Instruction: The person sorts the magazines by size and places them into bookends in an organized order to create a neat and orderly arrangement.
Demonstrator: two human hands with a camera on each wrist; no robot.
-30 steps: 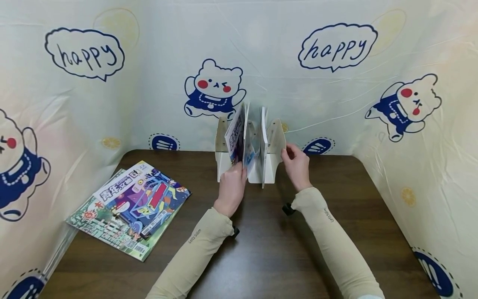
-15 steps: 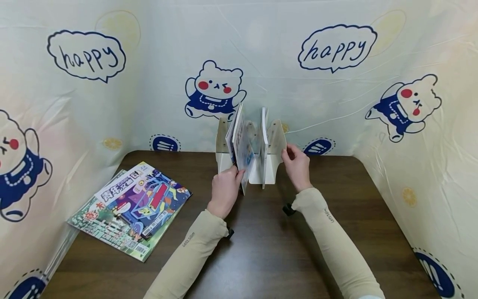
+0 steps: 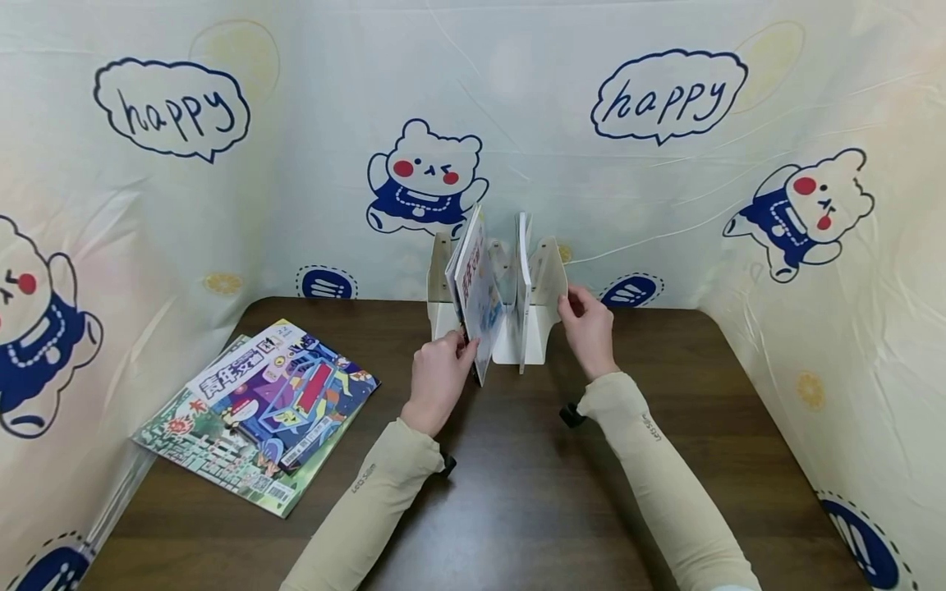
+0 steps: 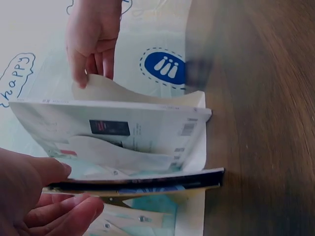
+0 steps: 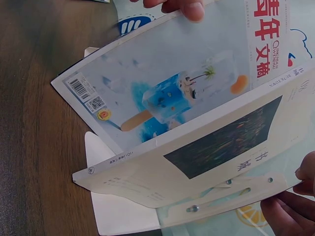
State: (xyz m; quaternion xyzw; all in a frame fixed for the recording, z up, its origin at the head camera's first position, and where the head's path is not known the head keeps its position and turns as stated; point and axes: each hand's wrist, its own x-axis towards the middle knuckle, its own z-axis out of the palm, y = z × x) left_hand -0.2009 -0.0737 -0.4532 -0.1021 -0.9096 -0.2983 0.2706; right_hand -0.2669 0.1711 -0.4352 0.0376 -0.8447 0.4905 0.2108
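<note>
My left hand [image 3: 438,376] pinches the near edge of a pale-blue magazine [image 5: 197,83] with an ice-pop cover, the thumb on one side and the fingers on the other. It stands on edge in the left part of a white book rack [image 3: 507,349]. Another page edge shows close on its left; I cannot tell whether that is gripped too. A white-covered magazine [image 3: 524,287] stands upright in the right part, apart from the first. My right hand [image 3: 589,332] pinches the edge of the rack's right side panel [image 5: 221,199], thumb and fingers on opposite faces.
On the brown table [image 3: 502,492], several overlapping magazines [image 3: 288,398] lie flat at the left. A printed cloth [image 3: 562,98] with bears rises behind the rack and along both sides.
My left hand has moved left and slightly toward me. The ice-pop magazine has shifted left and nearer, closing the gap to the edge beside it. My right hand stays in place.
</note>
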